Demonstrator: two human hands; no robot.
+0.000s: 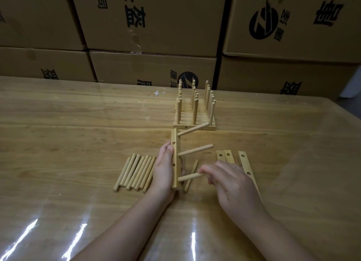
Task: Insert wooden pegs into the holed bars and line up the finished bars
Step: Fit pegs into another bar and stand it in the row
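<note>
My left hand (163, 172) grips a holed wooden bar (175, 153), held on its edge on the table. Three pegs stick out of the bar to the right. My right hand (232, 180) pinches the free end of the nearest peg (190, 177), which sits in the bar's lowest hole. One loose peg (191, 175) lies on the table under it. A bundle of several loose pegs (136, 172) lies left of my left hand. Bare holed bars (245, 167) lie to the right, partly under my right hand. Finished bars (195, 112) with upright pegs stand in a row farther back.
The wooden table (78, 124) has a glossy film with glare near the front. Stacked cardboard boxes (156, 26) form a wall right behind the table's far edge. A small white scrap (158, 93) lies near that edge.
</note>
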